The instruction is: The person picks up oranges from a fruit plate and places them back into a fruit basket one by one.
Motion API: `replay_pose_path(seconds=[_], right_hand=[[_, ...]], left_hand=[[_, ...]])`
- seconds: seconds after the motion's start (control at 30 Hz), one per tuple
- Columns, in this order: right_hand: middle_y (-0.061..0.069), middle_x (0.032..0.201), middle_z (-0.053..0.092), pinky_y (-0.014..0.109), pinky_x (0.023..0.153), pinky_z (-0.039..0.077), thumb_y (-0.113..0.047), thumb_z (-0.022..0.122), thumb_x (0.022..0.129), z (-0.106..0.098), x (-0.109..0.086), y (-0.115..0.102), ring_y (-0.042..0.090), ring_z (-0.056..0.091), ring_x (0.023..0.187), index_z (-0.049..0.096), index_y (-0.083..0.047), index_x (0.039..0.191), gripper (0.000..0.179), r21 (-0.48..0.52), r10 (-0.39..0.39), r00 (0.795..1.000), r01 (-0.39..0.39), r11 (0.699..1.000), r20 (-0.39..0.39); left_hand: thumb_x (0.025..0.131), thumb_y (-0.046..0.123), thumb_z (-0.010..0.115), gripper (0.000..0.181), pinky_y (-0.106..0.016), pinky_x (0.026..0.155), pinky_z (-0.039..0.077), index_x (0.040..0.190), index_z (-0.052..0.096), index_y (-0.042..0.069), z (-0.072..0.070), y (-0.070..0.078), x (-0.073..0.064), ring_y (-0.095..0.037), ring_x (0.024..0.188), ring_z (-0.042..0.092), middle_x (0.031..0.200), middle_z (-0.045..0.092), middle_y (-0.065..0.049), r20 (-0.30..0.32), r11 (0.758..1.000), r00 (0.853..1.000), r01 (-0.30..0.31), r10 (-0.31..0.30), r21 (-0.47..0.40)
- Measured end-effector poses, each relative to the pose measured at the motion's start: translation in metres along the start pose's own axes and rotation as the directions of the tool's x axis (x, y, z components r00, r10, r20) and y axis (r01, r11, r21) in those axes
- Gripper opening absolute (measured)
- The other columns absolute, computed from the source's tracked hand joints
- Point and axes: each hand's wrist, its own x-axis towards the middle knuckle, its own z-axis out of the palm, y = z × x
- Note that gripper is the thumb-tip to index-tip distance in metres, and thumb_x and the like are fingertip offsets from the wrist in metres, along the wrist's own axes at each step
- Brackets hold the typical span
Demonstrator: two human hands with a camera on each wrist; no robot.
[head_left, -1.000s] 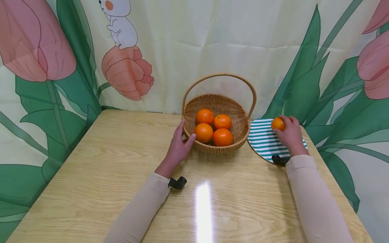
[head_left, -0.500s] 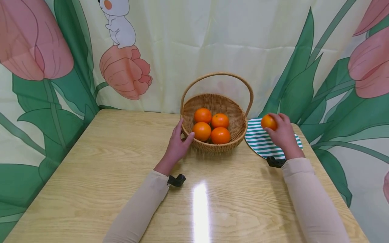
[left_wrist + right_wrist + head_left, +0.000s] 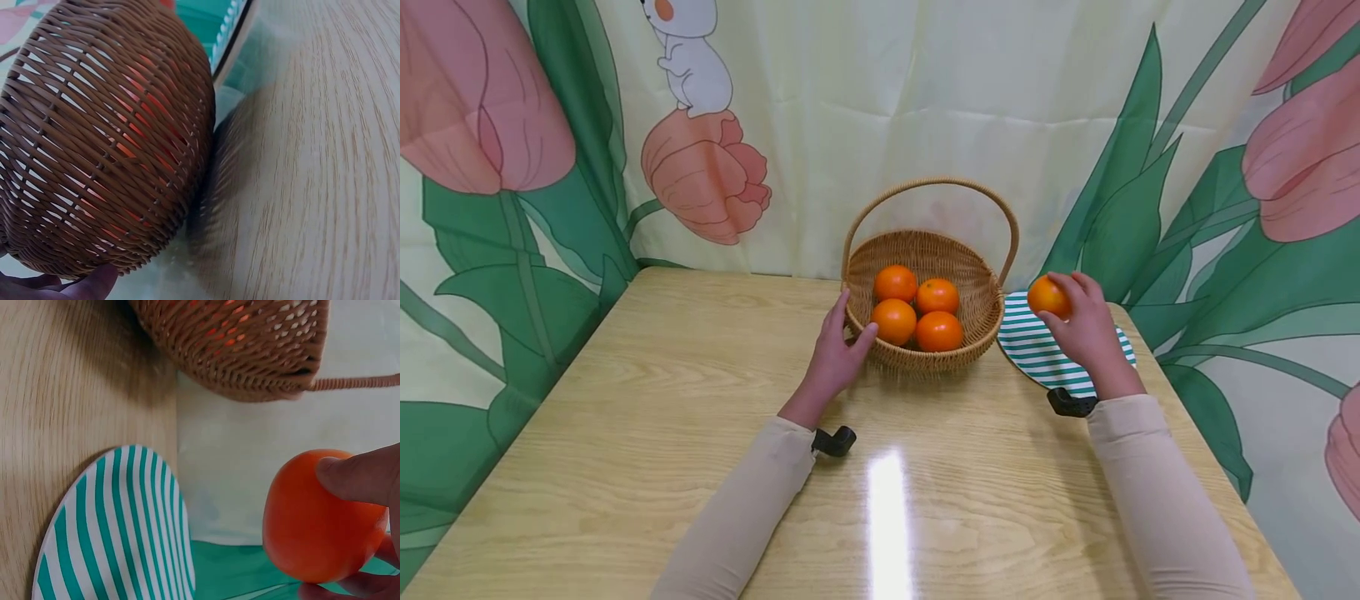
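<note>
My right hand [image 3: 1084, 329] pinches an orange [image 3: 1048, 297] between thumb and fingers, above the striped placemat. In the right wrist view the thumb lies on the smooth skin of this orange [image 3: 312, 519], with fingertips on its far side. A wicker basket [image 3: 925, 360] with an arched handle stands at the back of the table, several oranges [image 3: 939, 332] inside it. My left hand [image 3: 835, 354] rests against the basket's left side, thumb and fingers spread along the rim. In the left wrist view, fingertips touch the woven wall [image 3: 106, 137], through which orange patches show.
A round placemat [image 3: 1037, 350] with green and white stripes lies right of the basket, near the table's right edge. The wooden table [image 3: 700, 417] stretches toward me. Behind it hangs a printed curtain [image 3: 820, 167], close to the basket's handle.
My right hand has lifted the orange off the placemat and carried it left, toward the basket. The left hand keeps its place at the basket. The head view has shifted slightly.
</note>
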Motion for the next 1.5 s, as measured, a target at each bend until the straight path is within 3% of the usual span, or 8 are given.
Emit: replay_pose_path(seconds=[0.9, 1.5], right_hand=[[0.019, 0.155, 0.024, 0.068, 0.099, 0.04, -0.015, 0.067, 0.091, -0.002, -0.011, -0.042, 0.052, 0.037, 0.13, 0.044, -0.019, 0.144, 0.058, 0.019, -0.125, 0.99, 0.127, 0.992, -0.07], [0.02, 0.151, 0.029, 0.064, 0.1, 0.042, -0.014, 0.072, 0.088, 0.006, -0.013, -0.069, 0.047, 0.04, 0.129, 0.047, -0.019, 0.141, 0.059, 0.033, -0.252, 0.961, 0.257, 0.966, -0.11]], left_hand=[[0.094, 0.052, 0.055, 0.08, -0.049, 0.109, 0.04, 0.156, 0.013, 0.026, -0.003, 0.001, 0.001, -0.034, 0.145, 0.028, 0.16, 0.018, -0.012, 0.004, 1.0, 1.0, 0.02, -0.02, 0.007], [0.093, 0.055, 0.054, 0.081, -0.051, 0.109, 0.04, 0.156, 0.014, 0.025, -0.001, 0.001, 0.0, -0.034, 0.145, 0.026, 0.161, 0.017, -0.011, 0.004, 1.0, 1.0, 0.001, -0.001, 0.0]])
